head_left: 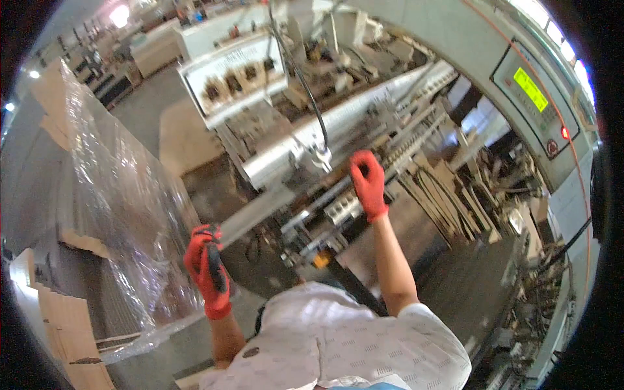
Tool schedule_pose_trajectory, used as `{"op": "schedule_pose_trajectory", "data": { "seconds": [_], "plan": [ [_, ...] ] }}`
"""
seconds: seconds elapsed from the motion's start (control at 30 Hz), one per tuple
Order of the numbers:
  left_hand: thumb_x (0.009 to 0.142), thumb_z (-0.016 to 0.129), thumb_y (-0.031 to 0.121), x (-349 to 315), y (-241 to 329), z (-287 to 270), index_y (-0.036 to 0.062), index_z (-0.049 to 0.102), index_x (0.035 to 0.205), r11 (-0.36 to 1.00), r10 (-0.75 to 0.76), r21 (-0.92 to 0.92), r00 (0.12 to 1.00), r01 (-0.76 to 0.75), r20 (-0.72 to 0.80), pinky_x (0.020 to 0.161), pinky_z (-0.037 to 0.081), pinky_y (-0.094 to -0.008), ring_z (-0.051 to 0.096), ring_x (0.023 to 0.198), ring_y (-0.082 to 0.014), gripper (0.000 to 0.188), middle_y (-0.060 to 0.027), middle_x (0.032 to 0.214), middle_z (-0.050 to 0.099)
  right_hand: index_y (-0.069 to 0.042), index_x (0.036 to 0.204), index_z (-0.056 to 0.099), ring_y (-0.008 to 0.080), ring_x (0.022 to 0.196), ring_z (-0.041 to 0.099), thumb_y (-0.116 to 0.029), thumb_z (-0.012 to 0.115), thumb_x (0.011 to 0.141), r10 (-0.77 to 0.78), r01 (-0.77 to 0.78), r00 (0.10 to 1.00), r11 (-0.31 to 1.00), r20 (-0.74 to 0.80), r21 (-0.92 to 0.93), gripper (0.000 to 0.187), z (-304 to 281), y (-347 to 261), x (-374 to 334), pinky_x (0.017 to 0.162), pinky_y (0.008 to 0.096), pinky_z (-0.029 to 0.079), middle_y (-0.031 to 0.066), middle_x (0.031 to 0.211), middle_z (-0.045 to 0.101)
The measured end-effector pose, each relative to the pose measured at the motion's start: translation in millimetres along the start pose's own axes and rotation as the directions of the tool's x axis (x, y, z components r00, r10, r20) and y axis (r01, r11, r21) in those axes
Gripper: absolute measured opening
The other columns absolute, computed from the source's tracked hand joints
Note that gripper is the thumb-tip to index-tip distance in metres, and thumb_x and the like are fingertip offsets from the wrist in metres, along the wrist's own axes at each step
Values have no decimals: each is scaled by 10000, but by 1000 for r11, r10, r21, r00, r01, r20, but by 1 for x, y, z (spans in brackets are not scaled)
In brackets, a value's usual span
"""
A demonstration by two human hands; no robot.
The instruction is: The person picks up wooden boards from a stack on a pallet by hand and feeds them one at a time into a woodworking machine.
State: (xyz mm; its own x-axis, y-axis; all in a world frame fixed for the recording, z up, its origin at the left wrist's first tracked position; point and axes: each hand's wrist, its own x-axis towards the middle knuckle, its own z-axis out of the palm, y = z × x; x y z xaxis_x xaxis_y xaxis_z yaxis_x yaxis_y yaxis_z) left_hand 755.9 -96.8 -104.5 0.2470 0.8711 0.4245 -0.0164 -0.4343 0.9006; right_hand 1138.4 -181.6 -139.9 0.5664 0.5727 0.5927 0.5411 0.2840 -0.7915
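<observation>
Now the strip is seen at two o'clock from the left hand, the nearer one, its long axis laid eight to two; the right hand is held beyond. Both grips look curled; whether anything is held cannot be told.

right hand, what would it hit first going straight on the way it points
The right hand would probably meet the long silver beam ahead of it first, though depth is hard to judge here.
</observation>
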Motion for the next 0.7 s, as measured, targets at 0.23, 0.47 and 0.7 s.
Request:
{"op": "schedule_pose_trajectory", "data": {
  "seconds": [0.23,0.47,0.7],
  "plan": [
    [806,660,155,16,171,90,-13,649,966,569,578,-762,509,309,638,924,455,-498,591,1010,-358,232,-159,1016,664,-127,1199,625,332,891,644,-193,700,835,-282,556,775,729,565,-399,377,-17,-155,55,757,427,524,107,1013,650],
    [886,745,317,-2,165,143,8,707,1060,267,909,-918,240,294,341,868,453,-561,602,962,-352,356,-190,1178,574,-149,1279,577,280,911,631,-180,689,814,-361,699,675,592,643,-402,480,-45,-230,42,812,409,497,79,1021,622],
    [892,613,149,-37,175,136,-13,609,948,557,545,-484,143,675,826,870,443,-412,566,972,-322,172,-174,1066,587,-70,950,671,263,797,634,-185,655,857,9,445,751,732,660,-516,149,-67,-335,33,725,413,476,69,801,581]
  ]
}}
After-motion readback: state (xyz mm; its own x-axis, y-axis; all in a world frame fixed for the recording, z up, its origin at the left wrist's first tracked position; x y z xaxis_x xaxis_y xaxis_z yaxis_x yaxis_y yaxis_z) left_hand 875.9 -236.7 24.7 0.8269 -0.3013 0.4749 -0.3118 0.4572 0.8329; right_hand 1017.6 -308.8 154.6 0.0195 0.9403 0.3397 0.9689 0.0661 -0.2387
